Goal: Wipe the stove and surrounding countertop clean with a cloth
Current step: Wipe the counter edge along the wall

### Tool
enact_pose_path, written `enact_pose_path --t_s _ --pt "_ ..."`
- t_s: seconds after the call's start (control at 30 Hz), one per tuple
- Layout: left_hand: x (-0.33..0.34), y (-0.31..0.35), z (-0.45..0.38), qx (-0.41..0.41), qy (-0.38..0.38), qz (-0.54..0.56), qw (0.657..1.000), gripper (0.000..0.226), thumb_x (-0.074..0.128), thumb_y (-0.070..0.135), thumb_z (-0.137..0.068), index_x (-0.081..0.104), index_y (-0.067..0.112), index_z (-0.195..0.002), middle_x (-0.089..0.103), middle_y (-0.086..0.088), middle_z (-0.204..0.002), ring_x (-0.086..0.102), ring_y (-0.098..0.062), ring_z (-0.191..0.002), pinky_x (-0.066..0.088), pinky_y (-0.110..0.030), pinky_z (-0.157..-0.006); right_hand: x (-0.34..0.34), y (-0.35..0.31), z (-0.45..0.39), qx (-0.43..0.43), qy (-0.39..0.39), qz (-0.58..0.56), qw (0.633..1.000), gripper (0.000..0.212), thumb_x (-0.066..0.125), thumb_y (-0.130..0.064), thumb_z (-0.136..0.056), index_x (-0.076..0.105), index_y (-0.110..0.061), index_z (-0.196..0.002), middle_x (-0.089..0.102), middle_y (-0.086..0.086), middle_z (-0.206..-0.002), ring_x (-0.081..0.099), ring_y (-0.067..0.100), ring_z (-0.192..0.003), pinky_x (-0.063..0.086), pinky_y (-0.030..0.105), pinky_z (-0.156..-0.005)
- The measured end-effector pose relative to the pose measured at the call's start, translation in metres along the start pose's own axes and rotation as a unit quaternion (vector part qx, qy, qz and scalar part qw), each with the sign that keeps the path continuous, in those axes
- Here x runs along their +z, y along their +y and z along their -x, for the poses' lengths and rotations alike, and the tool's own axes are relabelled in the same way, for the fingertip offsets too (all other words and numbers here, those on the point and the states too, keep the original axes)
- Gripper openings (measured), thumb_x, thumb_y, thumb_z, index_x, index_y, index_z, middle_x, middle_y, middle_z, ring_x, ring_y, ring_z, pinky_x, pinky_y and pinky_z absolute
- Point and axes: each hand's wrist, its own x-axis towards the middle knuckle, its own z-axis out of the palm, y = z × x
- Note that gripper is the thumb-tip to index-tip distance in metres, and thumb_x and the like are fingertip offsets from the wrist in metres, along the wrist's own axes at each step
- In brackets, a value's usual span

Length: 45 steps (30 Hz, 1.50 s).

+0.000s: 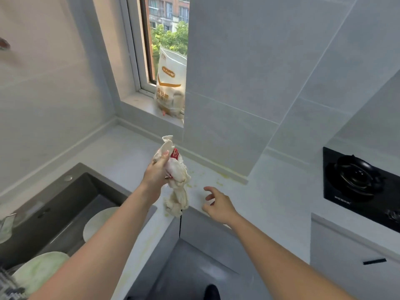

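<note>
My left hand (156, 172) grips a crumpled white cloth (178, 187) with a red patch, held above the corner of the pale countertop (266, 191). The cloth's loose end hangs down to the counter's front edge. My right hand (218, 204) hovers just right of the cloth, fingers relaxed and spread, holding nothing. Yellowish stains (218, 180) mark the counter near the wall base behind the hands. The black gas stove (359, 182) is set into the counter at the far right, well away from both hands.
A dark sink (65, 204) on the left holds two pale plates (99, 221). A white and gold bag (171, 87) stands on the window sill. A cabinet with a black handle (374, 261) sits below the stove. Grey floor lies below between the counters.
</note>
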Motion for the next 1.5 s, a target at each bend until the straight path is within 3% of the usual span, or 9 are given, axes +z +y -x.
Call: enact_pose_path --t_s 0.2,0.47,0.57,0.7,0.77,0.93,1.17,1.4,1.5 --pt "-0.004 -0.032 0.024 -0.012 0.106 -0.014 0.994 0.021 0.055 0.025 -0.105 0.064 0.028 -0.124 0.074 -0.006 -0.105 0.071 -0.022 -0.094 0.057 -0.043 -0.082 0.049 -0.017 -0.045 -0.042 -0.100 0.021 0.994 0.091 0.070 -0.041 -0.090 0.017 -0.034 -0.163 0.039 0.008 -0.152 0.051 0.029 -0.134 0.046 0.036 -0.103" --pt "-0.103 -0.131 0.088 -0.130 0.276 0.032 0.952 0.029 0.061 0.030 -0.102 0.067 0.023 -0.129 0.074 -0.007 -0.122 0.071 -0.024 -0.111 0.058 -0.043 -0.088 0.139 -0.034 -0.046 -0.181 -0.162 0.249 0.938 0.035 0.058 -0.033 -0.099 0.057 -0.027 -0.133 0.031 0.009 -0.159 0.031 0.035 -0.140 0.040 0.047 -0.110" --pt "-0.128 -0.166 0.101 -0.133 0.231 -0.225 0.937 0.047 0.061 0.033 -0.101 0.051 0.030 -0.147 0.058 0.001 -0.146 0.059 -0.021 -0.126 0.051 -0.042 -0.101 0.151 -0.046 -0.044 -0.233 -0.152 0.364 0.889 0.036 0.059 -0.025 -0.097 0.060 -0.019 -0.133 0.040 0.009 -0.148 0.034 0.032 -0.136 0.047 0.044 -0.096" --pt "-0.147 -0.211 0.119 -0.097 0.191 -0.652 0.727 0.050 0.068 0.049 -0.086 0.061 0.038 -0.134 0.048 0.001 -0.145 0.039 -0.027 -0.133 0.036 -0.046 -0.106 0.153 -0.052 -0.042 -0.294 -0.041 0.420 0.858 0.050 0.063 -0.048 -0.084 0.062 -0.025 -0.129 0.044 0.001 -0.141 0.041 0.027 -0.127 0.042 0.040 -0.091" --pt "-0.141 -0.217 0.126 -0.061 0.202 -0.689 0.693 0.066 0.076 0.045 -0.074 0.058 0.033 -0.137 0.042 -0.001 -0.146 0.038 -0.029 -0.135 0.033 -0.047 -0.107 0.147 -0.042 -0.042 -0.263 0.036 0.370 0.890 0.067 0.058 -0.067 -0.079 0.058 -0.029 -0.134 0.042 0.003 -0.148 0.040 0.029 -0.131 0.039 0.044 -0.099" --pt "-0.164 -0.264 0.133 0.022 0.076 -0.726 0.684 0.102 0.070 0.013 -0.084 0.009 0.025 -0.164 -0.011 -0.006 -0.171 0.000 -0.023 -0.159 0.005 -0.048 -0.125 0.176 -0.007 -0.043 -0.117 -0.023 0.322 0.939 0.085 0.052 -0.065 -0.092 0.021 -0.029 -0.163 0.022 0.015 -0.165 0.029 0.041 -0.142 0.032 0.049 -0.116" --pt "-0.208 -0.300 0.186 0.071 0.040 -0.706 0.704 0.067 0.041 0.035 -0.103 0.020 0.018 -0.164 0.009 -0.002 -0.172 0.006 -0.018 -0.159 0.014 -0.048 -0.125 0.236 -0.009 0.018 -0.156 -0.006 0.340 0.927 0.075 0.047 -0.055 -0.095 0.028 -0.023 -0.160 0.020 0.014 -0.167 0.028 0.040 -0.141 0.038 0.052 -0.113" --pt "-0.232 -0.301 0.198 0.119 -0.022 -0.760 0.639 0.074 0.047 0.036 -0.097 0.025 0.004 -0.160 0.015 -0.013 -0.170 0.014 -0.026 -0.158 0.013 -0.049 -0.126 0.270 -0.024 0.057 -0.162 -0.039 0.358 0.919 0.086 0.055 -0.055 -0.088 0.022 -0.025 -0.161 0.009 0.009 -0.169 0.024 0.035 -0.144 0.036 0.050 -0.115" --pt "-0.228 -0.300 0.187 0.129 -0.043 -0.749 0.648 0.082 0.050 0.041 -0.094 0.021 0.002 -0.160 0.013 -0.014 -0.171 0.014 -0.027 -0.158 0.015 -0.048 -0.124 0.269 -0.024 0.055 -0.168 -0.047 0.356 0.918 0.086 0.056 -0.053 -0.089 0.019 -0.024 -0.162 0.009 0.011 -0.169 0.023 0.036 -0.146 0.035 0.050 -0.117"
